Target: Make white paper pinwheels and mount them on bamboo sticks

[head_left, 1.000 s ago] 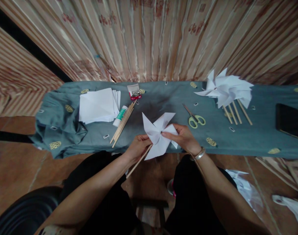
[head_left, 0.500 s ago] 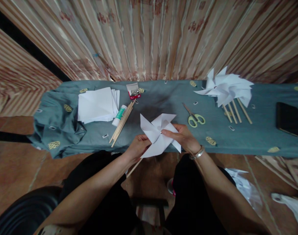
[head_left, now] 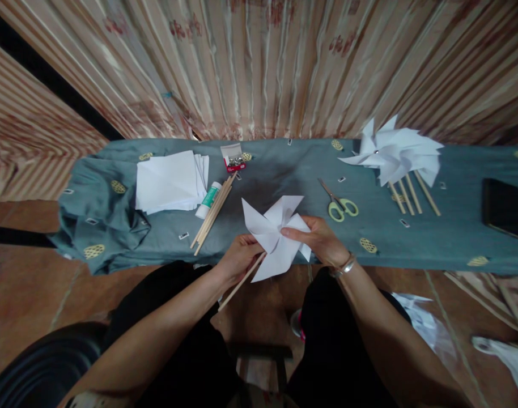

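A white paper pinwheel [head_left: 274,258] is held between my two hands, over the near edge of the cloth-covered table. Its wooden stick [head_left: 241,284] slants down toward my lap from behind the paper. My left hand [head_left: 241,255] is closed around the stick and the pinwheel's left edge; some of its fingers are hidden behind the paper. At the pinwheel's middle lies the thumb of my right hand [head_left: 321,238], covering the pin there. The other right fingers are behind the blades.
Left on the table [head_left: 267,170] lie a paper stack [head_left: 169,181], a glue stick [head_left: 208,198], several wooden sticks [head_left: 214,215] and an open box of pins [head_left: 234,162]. Rightward are green-handled scissors [head_left: 342,207], finished pinwheels [head_left: 397,150] and a black phone [head_left: 503,207].
The pinwheel's blades have turned a little, showing more of the stick beside my left hand. My right thumb now covers the pin head that showed before.
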`<state>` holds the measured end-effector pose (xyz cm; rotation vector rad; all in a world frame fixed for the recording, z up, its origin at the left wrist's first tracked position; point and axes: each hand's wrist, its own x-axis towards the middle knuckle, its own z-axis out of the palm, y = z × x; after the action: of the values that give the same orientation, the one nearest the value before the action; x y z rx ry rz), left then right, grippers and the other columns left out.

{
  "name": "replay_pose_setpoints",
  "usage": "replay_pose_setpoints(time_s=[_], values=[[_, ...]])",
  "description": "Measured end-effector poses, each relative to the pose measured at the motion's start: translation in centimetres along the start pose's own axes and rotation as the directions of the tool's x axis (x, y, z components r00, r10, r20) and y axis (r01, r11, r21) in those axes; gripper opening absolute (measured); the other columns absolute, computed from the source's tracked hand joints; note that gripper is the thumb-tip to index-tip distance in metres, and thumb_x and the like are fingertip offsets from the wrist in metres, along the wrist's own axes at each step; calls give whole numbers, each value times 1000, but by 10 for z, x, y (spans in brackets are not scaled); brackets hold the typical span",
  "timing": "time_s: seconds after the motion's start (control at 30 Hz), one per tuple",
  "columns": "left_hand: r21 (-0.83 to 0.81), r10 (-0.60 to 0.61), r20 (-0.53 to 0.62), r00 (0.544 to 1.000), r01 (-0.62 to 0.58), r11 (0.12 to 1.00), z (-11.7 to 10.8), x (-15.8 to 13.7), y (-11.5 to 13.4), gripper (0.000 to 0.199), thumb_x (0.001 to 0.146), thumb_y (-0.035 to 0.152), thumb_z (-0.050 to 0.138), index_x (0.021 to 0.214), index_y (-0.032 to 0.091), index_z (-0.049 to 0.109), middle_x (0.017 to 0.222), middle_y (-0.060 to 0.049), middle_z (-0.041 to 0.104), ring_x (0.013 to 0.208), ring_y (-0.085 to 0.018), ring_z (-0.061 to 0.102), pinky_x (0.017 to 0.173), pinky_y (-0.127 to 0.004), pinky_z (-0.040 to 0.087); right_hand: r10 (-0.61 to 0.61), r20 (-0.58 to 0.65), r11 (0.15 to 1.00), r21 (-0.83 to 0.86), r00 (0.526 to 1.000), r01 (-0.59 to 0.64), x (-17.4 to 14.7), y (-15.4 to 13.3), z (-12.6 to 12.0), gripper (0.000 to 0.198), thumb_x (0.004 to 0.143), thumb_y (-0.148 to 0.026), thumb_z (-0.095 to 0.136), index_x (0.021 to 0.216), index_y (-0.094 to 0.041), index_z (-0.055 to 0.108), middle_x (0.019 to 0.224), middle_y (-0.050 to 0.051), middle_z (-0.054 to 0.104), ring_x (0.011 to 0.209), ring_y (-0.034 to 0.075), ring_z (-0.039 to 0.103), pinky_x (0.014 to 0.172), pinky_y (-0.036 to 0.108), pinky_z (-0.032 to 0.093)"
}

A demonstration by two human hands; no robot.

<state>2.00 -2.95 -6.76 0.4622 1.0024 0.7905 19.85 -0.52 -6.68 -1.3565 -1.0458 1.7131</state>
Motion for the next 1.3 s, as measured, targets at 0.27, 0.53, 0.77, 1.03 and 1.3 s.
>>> replay_pose_setpoints(time_s=[0.27, 0.53, 0.77, 1.03, 1.3], values=[[32, 27, 0, 1000, -27, 999, -3, 1, -2, 29, 46, 30, 90, 60, 12, 72, 53, -2, 65, 45, -7, 51, 51, -20, 40, -21, -8, 1000, -9, 1000, 21, 0, -1, 3, 40, 56, -47, 84, 73, -14, 70, 66, 1, 68, 55, 11, 54, 53, 24, 43], [43, 92, 0, 996, -92, 995, -1, 2, -3, 27, 46, 30, 89, 57, 13, 71, 55, -2, 66, 49, -7, 52, 54, -20, 41, -36, -19, 999, -23, 999, 35, 1, 1, 8, 43, 56, -50, 82, 75, -15, 69, 68, 2, 69, 57, 12, 55, 54, 25, 43], [125, 167, -14, 986, -164, 979, 1, 1, -2, 27, 50, 31, 86, 48, 14, 65, 46, 1, 58, 45, -6, 45, 48, -20, 35, -61, 32, 996, -65, 998, 63, 1, 1, 3, 42, 59, -51, 80, 75, -15, 68, 68, 1, 66, 58, 12, 54, 56, 25, 42], [228, 214, -21, 977, -203, 952, -2, 2, -2, 25, 51, 30, 85, 47, 15, 65, 46, 1, 58, 45, -7, 46, 47, -20, 33, -73, 58, 986, -149, 996, 81, 2, 1, -3, 43, 61, -54, 79, 74, -16, 64, 66, 0, 63, 57, 11, 51, 53, 24, 39], [202, 186, -45, 981, -174, 964, 0, -2, -1, 25, 49, 27, 86, 47, 12, 66, 47, 0, 59, 45, -6, 47, 48, -20, 34, -61, 60, 990, -125, 996, 68, 0, 1, 0, 41, 60, -52, 78, 74, -16, 65, 65, -1, 62, 56, 10, 49, 52, 24, 38]])
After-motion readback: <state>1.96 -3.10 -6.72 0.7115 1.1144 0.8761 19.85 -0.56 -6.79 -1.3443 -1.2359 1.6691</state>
